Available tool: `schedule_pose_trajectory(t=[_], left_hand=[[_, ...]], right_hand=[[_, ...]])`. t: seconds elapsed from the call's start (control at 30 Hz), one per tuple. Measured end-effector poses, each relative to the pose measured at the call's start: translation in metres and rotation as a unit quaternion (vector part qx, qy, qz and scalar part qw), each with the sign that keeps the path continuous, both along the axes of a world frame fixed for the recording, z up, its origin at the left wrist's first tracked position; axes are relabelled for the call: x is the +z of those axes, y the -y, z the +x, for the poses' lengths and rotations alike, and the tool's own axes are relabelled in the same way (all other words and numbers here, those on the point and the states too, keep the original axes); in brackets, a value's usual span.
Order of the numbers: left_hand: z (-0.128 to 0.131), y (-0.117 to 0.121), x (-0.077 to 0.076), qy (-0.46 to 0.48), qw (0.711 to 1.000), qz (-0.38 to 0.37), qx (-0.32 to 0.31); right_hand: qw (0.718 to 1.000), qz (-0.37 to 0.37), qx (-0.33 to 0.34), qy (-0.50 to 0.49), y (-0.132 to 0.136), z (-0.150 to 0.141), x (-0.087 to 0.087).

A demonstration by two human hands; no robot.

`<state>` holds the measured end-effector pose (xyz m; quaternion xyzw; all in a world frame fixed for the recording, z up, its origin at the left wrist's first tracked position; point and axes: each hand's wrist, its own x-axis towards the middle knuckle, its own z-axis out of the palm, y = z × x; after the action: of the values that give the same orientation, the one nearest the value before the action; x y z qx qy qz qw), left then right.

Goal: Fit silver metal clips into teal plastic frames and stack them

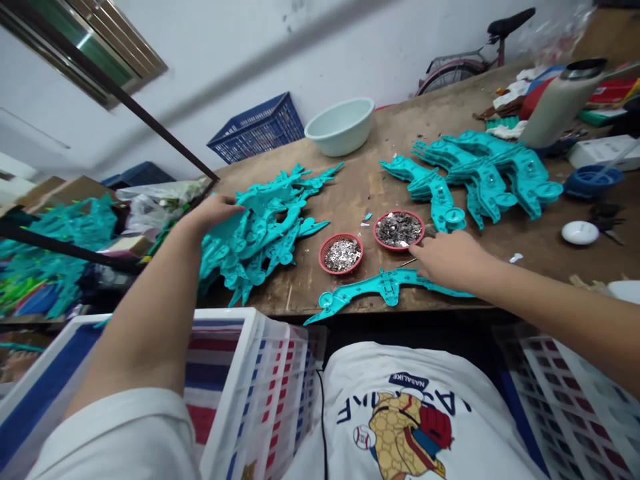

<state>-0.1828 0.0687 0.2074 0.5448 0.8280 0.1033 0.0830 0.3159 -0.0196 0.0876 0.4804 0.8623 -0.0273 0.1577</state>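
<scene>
My left hand is at the far left edge of a heap of teal plastic parts. Its fingers close on the edge of one part, though some fingertips are hidden. Low over the table, my right hand grips a thin metal tool whose tip points left. Beneath that hand, a single long teal part lies along the table's front edge, its right end partly covered. Just beyond it stand two red baskets of small metal pieces, the left basket and the right basket.
More teal parts lie in rows at the right, near a thermos. A pale basin and a blue crate are at the back. White crates flank my lap; a dark bar slants across the left.
</scene>
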Motion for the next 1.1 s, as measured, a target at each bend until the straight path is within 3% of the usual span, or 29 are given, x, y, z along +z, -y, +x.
schedule_pose_trajectory(t=[0.07, 0.13, 0.23, 0.27, 0.33, 0.4, 0.43, 0.5, 0.57, 0.63, 0.67, 0.73, 0.77, 0.83, 0.93, 1.03, 1.1], left_hand=[[0.006, 0.016, 0.017, 0.061, 0.998, 0.029, -0.007], [0.021, 0.035, 0.028, 0.129, 0.990, 0.056, -0.032], [0.068, 0.069, 0.021, 0.221, 0.963, 0.119, -0.096], [0.089, 0.083, 0.011, 0.221, 0.955, 0.154, -0.124], [0.139, 0.113, -0.019, 0.102, 0.958, 0.204, -0.177], [0.190, 0.149, -0.056, 0.026, 0.932, 0.268, -0.243], [0.213, 0.168, -0.074, 0.024, 0.913, 0.280, -0.297], [0.247, 0.203, -0.101, 0.007, 0.881, 0.229, -0.413], [0.262, 0.230, -0.109, -0.028, 0.851, 0.135, -0.506], [0.260, 0.244, -0.099, -0.060, 0.822, 0.084, -0.559], [0.254, 0.245, -0.090, -0.080, 0.826, 0.086, -0.551], [0.241, 0.234, -0.071, -0.140, 0.867, 0.101, -0.466], [0.234, 0.224, -0.065, -0.175, 0.889, 0.081, -0.415], [0.225, 0.199, -0.062, -0.233, 0.910, -0.032, -0.342], [0.220, 0.162, -0.076, -0.272, 0.888, -0.191, -0.318], [0.224, 0.138, -0.098, -0.269, 0.867, -0.231, -0.350], [0.230, 0.129, -0.112, -0.265, 0.858, -0.241, -0.367]], right_hand=[[0.999, 0.036, -0.003, -0.025, -0.003, 0.001, 0.004], [0.996, 0.023, -0.004, -0.090, -0.007, 0.000, 0.007], [0.960, 0.017, -0.012, -0.280, -0.010, -0.005, 0.010], [0.935, 0.028, -0.019, -0.353, -0.009, -0.007, 0.010], [0.878, 0.012, -0.036, -0.477, -0.001, -0.012, 0.012], [0.826, -0.091, -0.036, -0.555, 0.010, -0.017, 0.015], [0.804, -0.144, -0.022, -0.577, 0.016, -0.019, 0.016], [0.783, -0.182, 0.018, -0.594, 0.025, -0.020, 0.019], [0.806, -0.171, 0.056, -0.564, 0.025, -0.018, 0.021], [0.854, -0.175, 0.081, -0.483, 0.016, -0.011, 0.024], [0.874, -0.187, 0.093, -0.438, 0.009, -0.007, 0.025], [0.895, -0.222, 0.108, -0.372, -0.004, 0.000, 0.026], [0.896, -0.238, 0.107, -0.358, -0.009, 0.002, 0.026], [0.895, -0.257, 0.091, -0.353, -0.016, 0.004, 0.024], [0.922, -0.228, 0.079, -0.304, -0.016, 0.002, 0.016], [0.973, -0.165, 0.066, -0.147, -0.012, 0.000, 0.004], [0.990, -0.126, 0.046, -0.053, -0.012, 0.000, -0.007]])
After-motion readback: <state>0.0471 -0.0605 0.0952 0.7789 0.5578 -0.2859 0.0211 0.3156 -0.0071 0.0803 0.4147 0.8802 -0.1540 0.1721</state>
